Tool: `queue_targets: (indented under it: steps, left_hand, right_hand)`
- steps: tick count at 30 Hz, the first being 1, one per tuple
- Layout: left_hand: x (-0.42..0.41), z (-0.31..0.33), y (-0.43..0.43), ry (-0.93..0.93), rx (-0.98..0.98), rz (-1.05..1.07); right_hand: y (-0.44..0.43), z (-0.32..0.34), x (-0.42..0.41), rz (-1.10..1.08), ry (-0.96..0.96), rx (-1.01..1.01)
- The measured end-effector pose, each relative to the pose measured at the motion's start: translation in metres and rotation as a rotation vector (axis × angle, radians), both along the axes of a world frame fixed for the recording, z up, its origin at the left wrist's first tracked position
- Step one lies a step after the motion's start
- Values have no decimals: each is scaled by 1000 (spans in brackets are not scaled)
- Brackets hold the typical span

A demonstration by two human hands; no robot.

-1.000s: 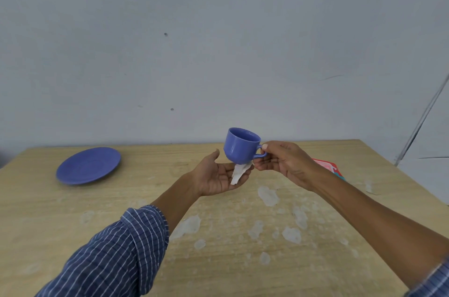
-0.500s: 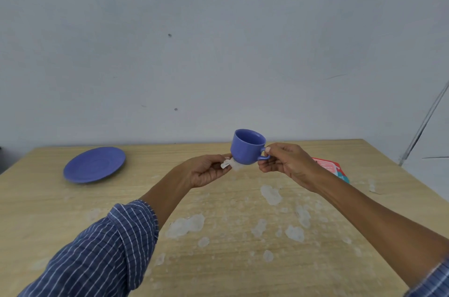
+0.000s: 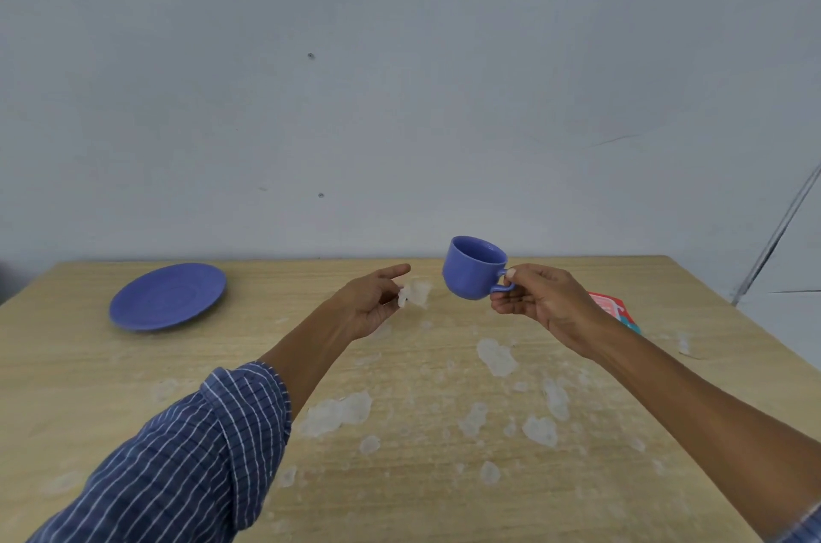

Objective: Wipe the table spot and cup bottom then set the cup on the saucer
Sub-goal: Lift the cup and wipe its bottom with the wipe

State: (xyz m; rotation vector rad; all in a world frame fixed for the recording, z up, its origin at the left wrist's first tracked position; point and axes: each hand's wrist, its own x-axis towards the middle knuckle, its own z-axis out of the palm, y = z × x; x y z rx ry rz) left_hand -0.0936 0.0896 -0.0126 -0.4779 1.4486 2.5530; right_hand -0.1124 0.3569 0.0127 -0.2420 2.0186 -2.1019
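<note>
Your right hand (image 3: 540,305) pinches the handle of the blue cup (image 3: 473,268), thumb on top, cup upright in the air above the bench (image 3: 444,476), tilted slightly. Your left hand (image 3: 371,300) holds a small crumpled white tissue (image 3: 414,293) in its fingers (index finger stretched out), just left of the cup, not touching it. The blue saucer (image 3: 168,296) lies at far left, well apart. Pale patches mark the wood. A red packet (image 3: 615,309) shows behind your right wrist.
</note>
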Motion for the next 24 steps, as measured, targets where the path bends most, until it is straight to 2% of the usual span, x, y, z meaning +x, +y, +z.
queue_targets:
  steps: [2,4,9,13,18,24]
  left_hand:
    - [-1,-3,-4,-4,-32,32]
    - [-4,-7,-6,29,-159,83]
    - [-25,-20,-13,216,-782,219]
    - [-40,-23,-4,352,-1084,166]
    - [-64,-31,23,398,-1291,13]
    - [-86,-33,45,410,-1420,-144]
  right_hand:
    - [3,-2,-4,-26,1,-3]
    - [6,-4,-8,-56,9,-5]
    - [12,-14,-20,-144,15,46]
    - [11,-20,-28,-164,5,50]
    - [10,-26,-39,-187,-17,41]
    - [11,-34,-54,-181,-17,34]
